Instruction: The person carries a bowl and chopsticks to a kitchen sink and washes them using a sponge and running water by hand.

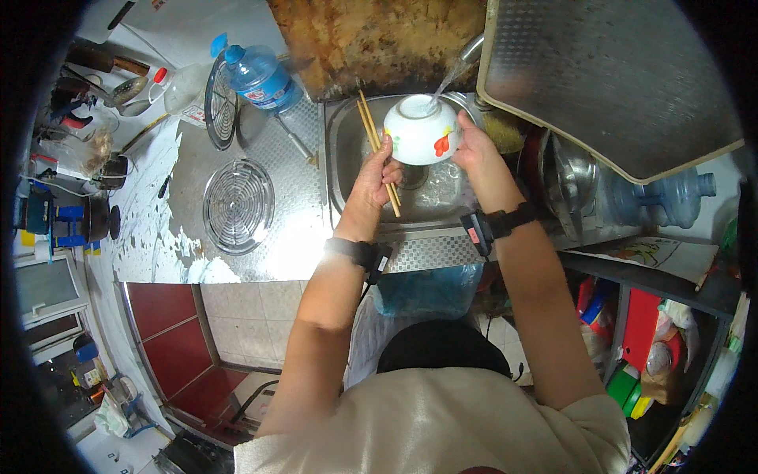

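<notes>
Over the stainless steel sink [349, 172], a white bowl with painted flowers [417, 139] is held tilted, its foot facing away from me and up. Water from the faucet [472, 48] runs onto the foot. My right hand [472, 142] grips the bowl's right side. My left hand [382, 172] is closed around a pair of wooden chopsticks [371, 127], with its thumb near the bowl's left side; whether it presses on the bowl is unclear. The sink's drain lies below the bowl, and wet glints show on the basin floor beside it.
Left of the sink, a round metal grate [238, 206] lies on the steel counter, near a blue-tinted water bottle [260, 80] and an upright wire rack [221, 103]. A large metal tray [604, 77] overhangs at right, above metal pans [565, 178] and a large plastic water jug [669, 197].
</notes>
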`<state>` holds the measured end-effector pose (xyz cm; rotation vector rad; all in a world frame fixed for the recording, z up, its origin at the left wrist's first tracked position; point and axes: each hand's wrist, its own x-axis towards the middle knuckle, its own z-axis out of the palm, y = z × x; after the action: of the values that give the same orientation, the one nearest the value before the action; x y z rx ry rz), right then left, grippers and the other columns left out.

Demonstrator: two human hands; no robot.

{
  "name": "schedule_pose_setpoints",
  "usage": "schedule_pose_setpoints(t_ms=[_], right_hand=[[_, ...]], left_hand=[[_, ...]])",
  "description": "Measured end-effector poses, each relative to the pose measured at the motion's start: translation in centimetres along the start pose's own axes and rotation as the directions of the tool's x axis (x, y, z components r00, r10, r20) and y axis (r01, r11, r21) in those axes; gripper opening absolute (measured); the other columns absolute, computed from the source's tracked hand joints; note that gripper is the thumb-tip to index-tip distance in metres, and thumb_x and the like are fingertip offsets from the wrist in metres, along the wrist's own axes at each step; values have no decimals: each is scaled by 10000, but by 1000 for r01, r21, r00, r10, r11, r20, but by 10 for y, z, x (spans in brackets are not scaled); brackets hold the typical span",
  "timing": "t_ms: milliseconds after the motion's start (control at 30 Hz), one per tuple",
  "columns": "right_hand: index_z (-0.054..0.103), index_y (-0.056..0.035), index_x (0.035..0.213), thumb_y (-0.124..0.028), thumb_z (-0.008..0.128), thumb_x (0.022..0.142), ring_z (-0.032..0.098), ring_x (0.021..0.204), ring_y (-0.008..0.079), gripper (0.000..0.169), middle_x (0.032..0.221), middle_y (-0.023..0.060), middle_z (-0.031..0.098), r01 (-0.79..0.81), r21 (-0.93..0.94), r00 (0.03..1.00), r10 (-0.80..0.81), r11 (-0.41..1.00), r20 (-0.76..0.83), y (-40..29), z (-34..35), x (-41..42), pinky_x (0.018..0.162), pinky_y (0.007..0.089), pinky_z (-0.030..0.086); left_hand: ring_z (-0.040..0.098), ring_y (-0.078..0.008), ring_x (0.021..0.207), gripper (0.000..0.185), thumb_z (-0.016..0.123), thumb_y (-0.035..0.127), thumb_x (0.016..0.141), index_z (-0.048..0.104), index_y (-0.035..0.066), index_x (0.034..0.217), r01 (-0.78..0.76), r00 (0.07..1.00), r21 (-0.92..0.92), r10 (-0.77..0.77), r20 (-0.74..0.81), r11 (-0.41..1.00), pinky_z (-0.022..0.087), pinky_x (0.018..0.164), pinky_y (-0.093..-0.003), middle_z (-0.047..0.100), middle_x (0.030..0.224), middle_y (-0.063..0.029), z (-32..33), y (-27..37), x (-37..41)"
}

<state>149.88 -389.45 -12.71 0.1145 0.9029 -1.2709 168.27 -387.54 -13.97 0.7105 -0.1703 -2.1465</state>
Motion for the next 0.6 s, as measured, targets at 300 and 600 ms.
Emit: schedule_pose_setpoints(t_ms=[300, 600], right_hand=[[446, -72, 1188, -406, 216, 921, 461, 1108, 261, 486, 1216, 103, 473, -23, -5, 998, 24, 1000, 55, 10, -44, 36, 944, 453, 346], [502, -64, 1133, -428, 300, 889, 518, 988, 203, 482, 1089, 62, 553, 306, -250, 938, -336, 919, -87, 25, -8, 4, 845, 346, 398]], left_hand=[[273, -27, 404, 112, 547, 154, 846, 460, 95, 882, 35, 999, -30, -35, 2, 999, 224, 317, -143, 365, 574, 49, 20, -9, -9], [263, -24, 402, 102, 549, 170, 845, 463, 117, 854, -141, 990, 296, 144, 10, 945, 226, 315, -149, 375, 580, 62, 30, -13, -26]])
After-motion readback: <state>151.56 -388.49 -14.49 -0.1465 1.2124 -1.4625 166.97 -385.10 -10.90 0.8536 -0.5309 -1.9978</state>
